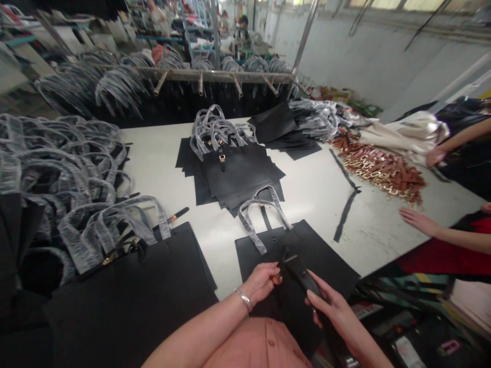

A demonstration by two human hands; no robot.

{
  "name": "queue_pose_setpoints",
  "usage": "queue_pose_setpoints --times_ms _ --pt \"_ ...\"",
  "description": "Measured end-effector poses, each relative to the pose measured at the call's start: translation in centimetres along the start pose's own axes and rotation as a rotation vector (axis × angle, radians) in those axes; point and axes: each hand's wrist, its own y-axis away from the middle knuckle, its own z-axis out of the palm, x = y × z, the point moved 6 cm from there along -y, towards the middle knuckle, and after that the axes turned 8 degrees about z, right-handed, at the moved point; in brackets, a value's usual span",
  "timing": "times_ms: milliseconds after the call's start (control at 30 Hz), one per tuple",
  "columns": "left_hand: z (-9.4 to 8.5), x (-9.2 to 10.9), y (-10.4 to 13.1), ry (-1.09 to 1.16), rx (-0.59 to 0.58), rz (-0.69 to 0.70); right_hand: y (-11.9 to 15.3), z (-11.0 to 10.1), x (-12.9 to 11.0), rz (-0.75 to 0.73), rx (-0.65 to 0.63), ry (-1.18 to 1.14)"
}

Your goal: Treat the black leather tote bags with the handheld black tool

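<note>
Over a black bag panel (322,250) with plastic-wrapped handles (249,225), both of my hands are close together. My right hand (326,299) is wrapped round a black hand tool (301,273), whose head points up and to the left. The fingers of my left hand (263,281) are pinched on a small dark piece beside the tool's head; its exact shape is too small to tell. A black strap (265,217) lies on the table between the handles.
Black panels with wrapped handles are piled at left (141,286) and table centre (241,168). Brown straps with gold rings (383,168) lie at right, near other people's hands (420,222). A metal rack (218,76) stands behind the white table (307,194).
</note>
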Motion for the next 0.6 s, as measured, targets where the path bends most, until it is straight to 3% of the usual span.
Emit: queue_pose_setpoints --times_ms 200,367,500,600 --pt "0.5 0.1 0.1 -0.145 -0.005 0.159 0.6 -0.1 1.0 0.035 -0.016 0.009" --pt "-0.6 -0.2 -0.4 -0.758 0.087 0.214 -0.1 0.4 0.8 0.039 0.039 -0.006" --pt "-2.9 2.7 -1.1 -1.031 0.268 0.314 -0.5 -0.6 -0.1 -0.049 0.148 -0.074" --pt "-3.7 5.1 -0.9 -1.214 0.353 0.373 -0.6 -1.3 0.8 -0.049 0.159 -0.081"
